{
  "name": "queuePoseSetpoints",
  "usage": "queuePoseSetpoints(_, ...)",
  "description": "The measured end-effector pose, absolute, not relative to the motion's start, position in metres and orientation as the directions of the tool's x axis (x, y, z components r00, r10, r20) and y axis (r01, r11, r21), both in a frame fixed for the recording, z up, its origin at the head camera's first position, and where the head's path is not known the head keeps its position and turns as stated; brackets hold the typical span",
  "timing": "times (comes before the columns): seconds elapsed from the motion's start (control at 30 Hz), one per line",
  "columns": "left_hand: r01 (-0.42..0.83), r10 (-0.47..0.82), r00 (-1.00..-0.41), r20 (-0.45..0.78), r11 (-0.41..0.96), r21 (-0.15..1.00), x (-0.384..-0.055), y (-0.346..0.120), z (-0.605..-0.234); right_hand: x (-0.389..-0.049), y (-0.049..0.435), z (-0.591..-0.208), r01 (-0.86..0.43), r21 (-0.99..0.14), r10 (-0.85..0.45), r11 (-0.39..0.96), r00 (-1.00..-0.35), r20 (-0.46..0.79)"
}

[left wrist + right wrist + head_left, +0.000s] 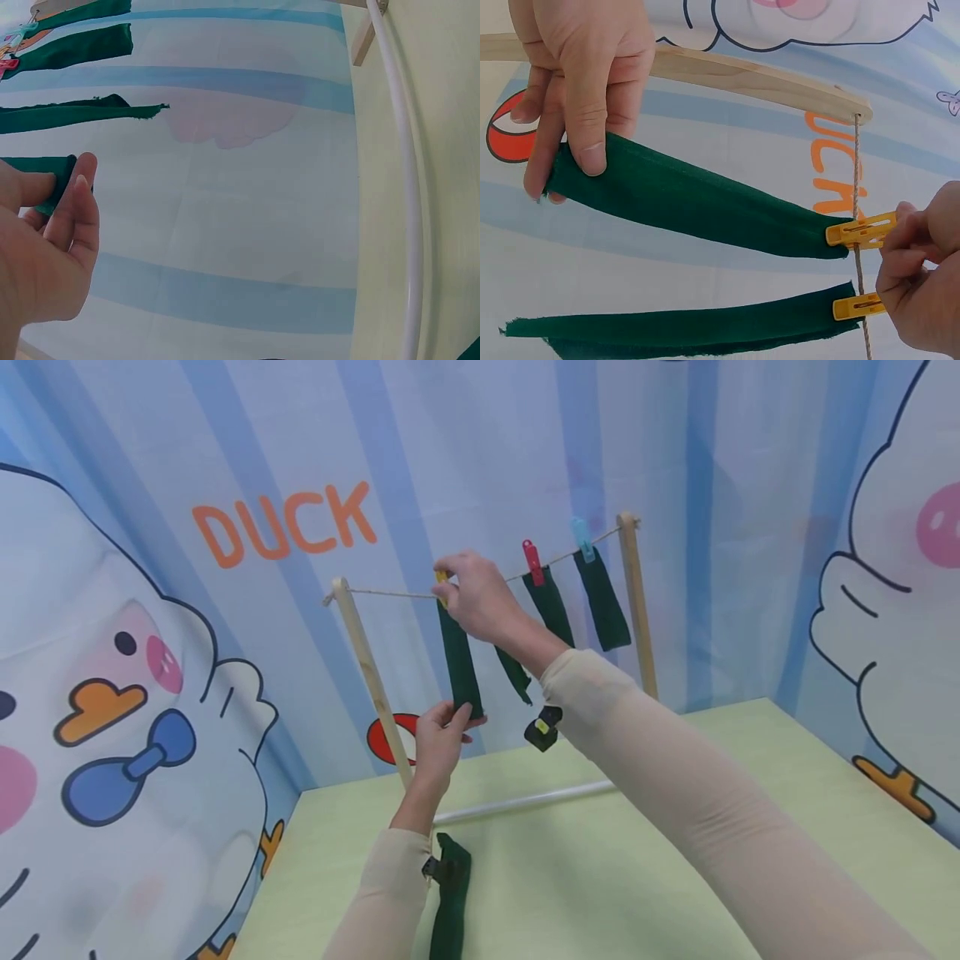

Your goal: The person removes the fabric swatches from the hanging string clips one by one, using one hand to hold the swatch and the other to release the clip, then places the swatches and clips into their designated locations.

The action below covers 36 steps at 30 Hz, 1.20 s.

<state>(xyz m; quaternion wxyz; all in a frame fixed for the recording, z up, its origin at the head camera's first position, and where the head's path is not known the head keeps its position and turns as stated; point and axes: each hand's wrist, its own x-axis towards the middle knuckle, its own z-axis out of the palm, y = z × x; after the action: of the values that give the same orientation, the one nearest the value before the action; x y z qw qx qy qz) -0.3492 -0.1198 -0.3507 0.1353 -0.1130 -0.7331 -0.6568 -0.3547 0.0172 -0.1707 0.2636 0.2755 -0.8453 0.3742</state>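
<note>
My right hand (pixel 483 602) pinches a yellow peg (pixel 843 234), which clips a green cloth (pixel 697 199) to the line (pixel 856 169); my left hand (pixel 437 743) pinches the cloth's lower end, probably to steady it. Beyond, a red peg (pixel 532 562) and blue peg (pixel 582 540) keep other cloths (pixel 603 602) hanging.

Behind everything hangs a blue-striped backdrop (pixel 480 460) with orange DUCK lettering (pixel 285 522) and, lower down, a red-and-white round print (pixel 378 740). At left stands a big white cartoon duck (pixel 112 627) — pink cheeks, orange bill, blue bow tie (pixel 142 762) — while another white cartoon figure (pixel 915 635) is cut off at right. Below lies a pale yellow-green tabletop (pixel 787 760).
</note>
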Motion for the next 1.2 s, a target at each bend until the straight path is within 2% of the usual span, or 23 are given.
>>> queuePoseSetpoints(0.27, 0.360, -0.026, -0.930, 0.366, 0.124, 0.925, -0.351, -0.121, -0.348, -0.359, 0.019, -0.174, -0.699, -0.438, -0.222, 0.566, -0.640, 0.736)
queuePoseSetpoints(0.53, 0.357, -0.021, -0.933, 0.359, 0.077, 0.931, -0.348, -0.122, -0.345, -0.365, 0.019, -0.181, -0.738, -0.393, -0.176, 0.548, -0.561, 0.809)
queuePoseSetpoints(1.2, 0.364, -0.007, -0.931, 0.365, 0.062, 0.929, -0.343, -0.126, -0.349, -0.366, 0.019, -0.172, -0.792, -0.382, -0.051, 0.476, -0.459, 0.887)
